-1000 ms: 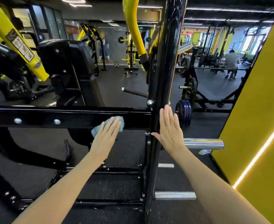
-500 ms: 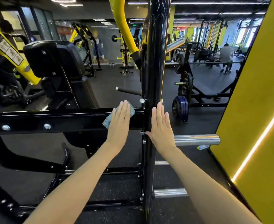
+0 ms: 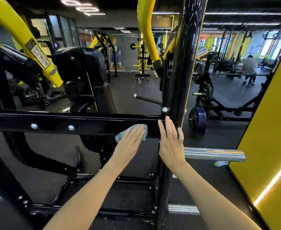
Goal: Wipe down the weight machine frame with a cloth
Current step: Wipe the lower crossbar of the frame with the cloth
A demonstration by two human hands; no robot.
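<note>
A black horizontal frame bar [image 3: 53, 123] of the weight machine crosses the view and meets a black upright post [image 3: 184, 67]. My left hand [image 3: 129, 143] lies flat with straight fingers, pressing a small teal cloth [image 3: 143, 130] against the bar's front face close to the post. My right hand [image 3: 170, 143] rests flat against the post at the joint, fingers straight and pointing up, holding nothing. The hands are a short gap apart. Most of the cloth is hidden under my left fingers.
A chrome weight peg [image 3: 214, 154] sticks out right of the post, with shorter pegs lower down. A yellow wall [image 3: 269, 130] closes in at right. A black padded seat [image 3: 81, 70], yellow arms [image 3: 146, 30] and blue plates [image 3: 197, 119] stand behind. A person [image 3: 249, 68] sits far back.
My left hand has wiped the cloth rightward along the bar toward the post, ending beside my right hand. My right hand has stayed on the post.
</note>
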